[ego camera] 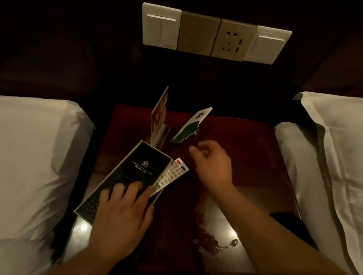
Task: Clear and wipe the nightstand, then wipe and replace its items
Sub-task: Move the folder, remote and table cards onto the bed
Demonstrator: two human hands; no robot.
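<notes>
the left hand [122, 213] grips the near end of the long black box [133, 172], pale logo on its lid, pointing near-left to far-right over the surface [255, 152]. a white remote [171, 174] lies along its right side. right of the box, the right hand [213, 162] hangs loosely curled, empty.

Illumination is dim and warm. The wall [73, 40] behind the nightstand [249, 161] is almost black; the switch panel [214, 36] above it is the brightest area. Two small glare spots [84, 226] show at the nightstand's glossy front edge. The right hand [212, 162] over it shows slight blur. Lines bow outward toward the frame edges; corners are dark.
</notes>
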